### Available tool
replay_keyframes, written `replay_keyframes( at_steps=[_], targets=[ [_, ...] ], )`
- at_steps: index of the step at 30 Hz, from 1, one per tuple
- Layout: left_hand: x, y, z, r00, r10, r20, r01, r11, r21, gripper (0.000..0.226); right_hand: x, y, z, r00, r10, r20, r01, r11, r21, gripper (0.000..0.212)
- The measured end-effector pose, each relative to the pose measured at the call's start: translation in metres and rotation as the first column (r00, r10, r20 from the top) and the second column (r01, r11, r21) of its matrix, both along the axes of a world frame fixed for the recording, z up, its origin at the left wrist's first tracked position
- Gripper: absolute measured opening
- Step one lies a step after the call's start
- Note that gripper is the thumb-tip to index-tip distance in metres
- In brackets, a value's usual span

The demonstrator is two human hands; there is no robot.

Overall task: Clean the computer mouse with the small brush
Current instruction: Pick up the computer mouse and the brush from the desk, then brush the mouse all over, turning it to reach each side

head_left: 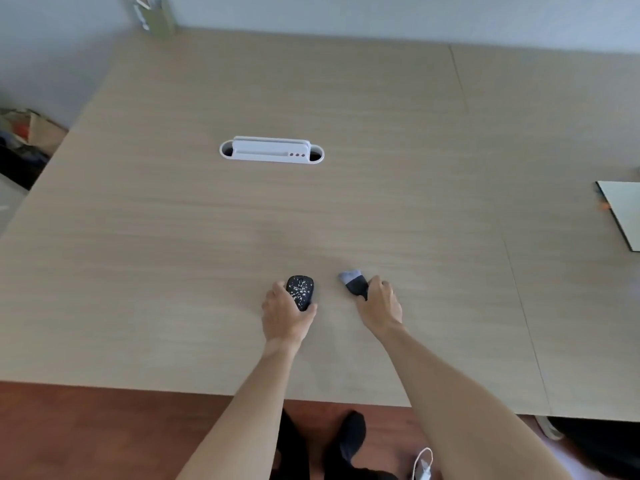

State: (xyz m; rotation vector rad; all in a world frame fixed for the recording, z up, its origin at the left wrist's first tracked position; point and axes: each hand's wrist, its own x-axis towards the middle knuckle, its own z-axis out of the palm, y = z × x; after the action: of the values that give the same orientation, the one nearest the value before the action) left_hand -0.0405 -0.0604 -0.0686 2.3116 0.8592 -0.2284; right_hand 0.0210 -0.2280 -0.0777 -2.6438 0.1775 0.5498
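Both forearms reach out over the near edge of the wooden desk [346, 202]. The left hand [285, 315] cups the black computer mouse [300, 291], fingers curled round its left side and thumb at its near right; the mouse rests on the desk, speckled with white crumbs. Just to its right, the right hand [379, 303] grips the small brush [355, 283] by its dark body, grey bristles pointing far-left.
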Motion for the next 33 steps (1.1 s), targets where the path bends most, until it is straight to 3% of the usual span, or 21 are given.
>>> replay_keyframes(
  at_steps=[6, 11, 14, 19, 23, 28, 30, 33],
  targets=[
    [-0.004, 0.002, 0.0, 0.998, -0.034, 0.052, 0.033, 0.999, 0.026, 0.063, -0.004, -0.004, 0.003, 0.998, 0.063, 0.011, -0.064, 0.99, 0.128, 0.006],
    [-0.004, 0.004, 0.003, 0.997, -0.072, 0.028, 0.07, 0.996, 0.05, 0.063, -0.004, 0.001, 0.006, 0.993, 0.108, 0.048, -0.115, 0.976, 0.183, 0.033],
    [-0.009, 0.004, 0.003, 0.995, -0.095, 0.023, 0.094, 0.995, 0.045, 0.061, -0.004, 0.014, 0.013, 0.978, 0.198, 0.069, -0.208, 0.959, 0.195, 0.035],
    [-0.021, 0.005, 0.003, 0.99, -0.138, 0.027, 0.135, 0.988, 0.071, 0.059, -0.009, 0.036, 0.032, 0.962, 0.272, 0.02, -0.269, 0.936, 0.228, 0.02],
    [-0.027, 0.007, 0.005, 0.988, -0.155, 0.007, 0.154, 0.986, 0.069, 0.058, -0.011, 0.041, 0.046, 0.907, 0.42, -0.032, -0.412, 0.899, 0.147, 0.019],
    [-0.026, 0.008, 0.006, 0.985, -0.17, 0.009, 0.169, 0.984, 0.058, 0.059, -0.009, 0.037, 0.076, 0.919, 0.394, -0.021, -0.395, 0.916, -0.068, 0.026],
    [-0.026, 0.009, 0.006, 0.985, -0.174, 0.015, 0.173, 0.983, 0.056, 0.06, -0.005, 0.04, 0.08, 0.919, 0.394, -0.033, -0.395, 0.917, -0.055, 0.022],
    [-0.027, 0.01, 0.004, 0.984, -0.175, 0.011, 0.174, 0.983, 0.058, 0.06, -0.001, 0.048, 0.074, 0.917, 0.39, -0.087, -0.381, 0.919, 0.101, 0.015]
  ],
)
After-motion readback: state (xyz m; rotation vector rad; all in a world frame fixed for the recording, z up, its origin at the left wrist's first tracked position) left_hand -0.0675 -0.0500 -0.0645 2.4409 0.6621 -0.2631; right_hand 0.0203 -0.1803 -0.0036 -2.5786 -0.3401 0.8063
